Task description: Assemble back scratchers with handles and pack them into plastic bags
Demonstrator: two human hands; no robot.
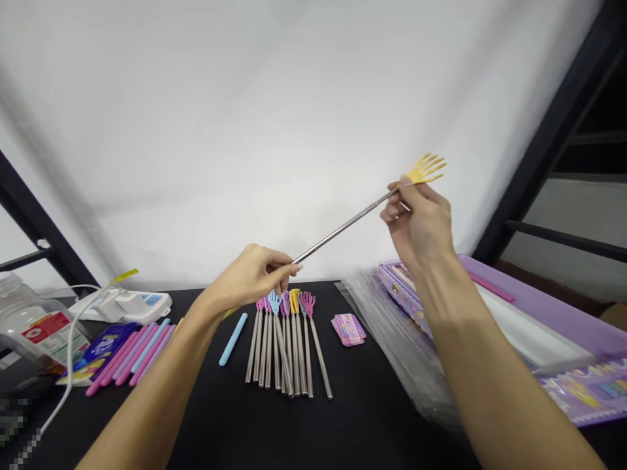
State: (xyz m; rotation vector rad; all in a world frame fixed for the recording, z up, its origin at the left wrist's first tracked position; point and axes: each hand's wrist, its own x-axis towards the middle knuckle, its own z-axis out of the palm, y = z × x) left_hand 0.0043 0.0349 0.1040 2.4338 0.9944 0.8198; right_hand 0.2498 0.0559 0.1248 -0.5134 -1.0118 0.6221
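Metal rod on the slant, a hand near each end!
On the left, coloured tubes (117, 358) lie side by side, then a lone light-blue tube (233, 339). Here's the left hand (249, 277), thumb and fingers pinching the low part of the metal rod (343, 228); a bit of yellow (230, 313) peeks out below that hand in line with it, perhaps a handle. Below, hand-headed rods (321, 356) lie in a row, the left hand nearer them. The long axis climbs rightward, above small cards (349, 329), to the right hand (424, 219), higher, pinching right by the splayed yellow head (416, 174), which points up and right, away from the left grip.
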